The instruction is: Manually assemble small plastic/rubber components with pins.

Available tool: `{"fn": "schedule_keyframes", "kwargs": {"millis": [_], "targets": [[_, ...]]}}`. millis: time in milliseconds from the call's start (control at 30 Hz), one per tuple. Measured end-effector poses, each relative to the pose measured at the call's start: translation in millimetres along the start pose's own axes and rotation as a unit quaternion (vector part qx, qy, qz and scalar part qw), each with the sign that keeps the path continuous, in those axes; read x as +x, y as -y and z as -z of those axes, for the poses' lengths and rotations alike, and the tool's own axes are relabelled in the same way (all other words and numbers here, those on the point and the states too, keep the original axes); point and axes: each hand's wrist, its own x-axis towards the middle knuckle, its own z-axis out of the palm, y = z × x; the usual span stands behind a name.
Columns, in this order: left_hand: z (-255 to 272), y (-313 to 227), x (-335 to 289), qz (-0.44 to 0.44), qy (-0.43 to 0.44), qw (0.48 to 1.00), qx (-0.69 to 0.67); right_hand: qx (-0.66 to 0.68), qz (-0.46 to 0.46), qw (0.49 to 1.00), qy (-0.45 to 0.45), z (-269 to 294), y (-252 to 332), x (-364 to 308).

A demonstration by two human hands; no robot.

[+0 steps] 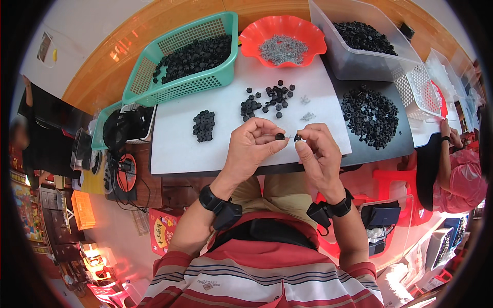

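Black knobs [280, 136]: clamped one each in left hand [249, 146] and right hand [321, 154] grip; looked light, stiff, perhaps slippery; seemed best pinched around the outer rim.

Printed characters: located on a red flat panel [163, 232], below the near edge of the tabletop [405, 141], toward its left end; dark characters stand in a row on a pale yellow field. Small lettering: located on a striped shirt [262, 274], on the near side of the tabletop; dark letters on a white band. Colourful printed sheets [29, 218], well left of the tabletop: details too small to read.
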Motion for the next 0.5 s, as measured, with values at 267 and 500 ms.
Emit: {"fn": "schedule_keyframes", "kwargs": {"millis": [267, 500], "targets": [[6.2, 3.8, -4.4, 0.044, 0.025, 0.998, -0.029, 0.052, -0.018, 0.998, 0.018, -4.1, 4.2, -3.1], [4.5, 4.1, -10.0, 0.083, 0.025, 0.989, -0.116, 0.049, -0.012, 0.999, 0.010, -5.2, 3.5, -5.0]]}}
